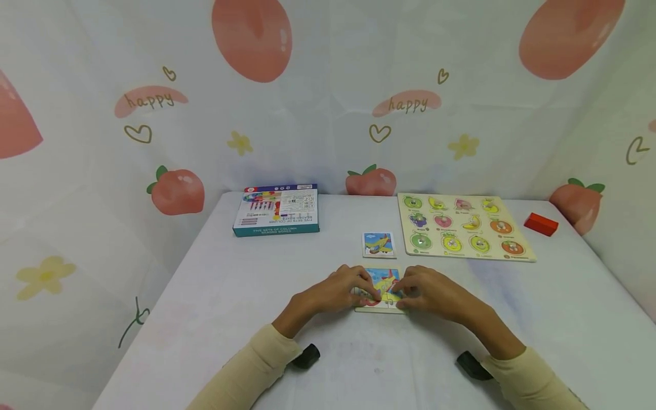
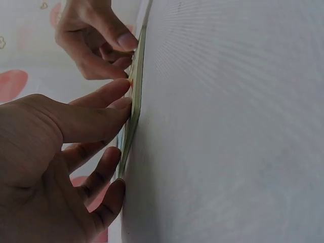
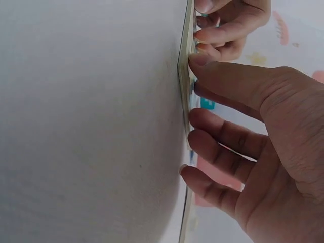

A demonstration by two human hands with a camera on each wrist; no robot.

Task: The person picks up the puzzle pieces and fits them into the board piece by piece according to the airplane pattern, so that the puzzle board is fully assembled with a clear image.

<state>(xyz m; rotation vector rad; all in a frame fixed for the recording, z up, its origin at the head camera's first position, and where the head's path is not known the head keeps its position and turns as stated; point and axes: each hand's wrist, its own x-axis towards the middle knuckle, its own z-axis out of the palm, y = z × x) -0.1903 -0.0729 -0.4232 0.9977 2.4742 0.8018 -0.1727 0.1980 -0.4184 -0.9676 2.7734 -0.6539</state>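
Note:
A small jigsaw puzzle [image 1: 381, 277] with a yellow airplane on blue lies in a pale tray on the table, between both hands. My left hand [image 1: 342, 289] touches its left part, with thumb and index fingertip down on the picture. At its right side, my right hand [image 1: 435, 291] presses thumb and fingertips on the pieces. In the left wrist view the tray [image 2: 136, 101] shows edge-on beneath the fingers. The right wrist view has the other fingers spread along the tray's side [image 3: 185, 96]. Fingers hide part of the picture.
Just behind the puzzle lies a card [image 1: 378, 245] with a similar airplane picture. A fruit knob board [image 1: 463, 228] is at the back right, a red block [image 1: 541, 224] beyond it. A boxed set [image 1: 277, 210] stands at the back left.

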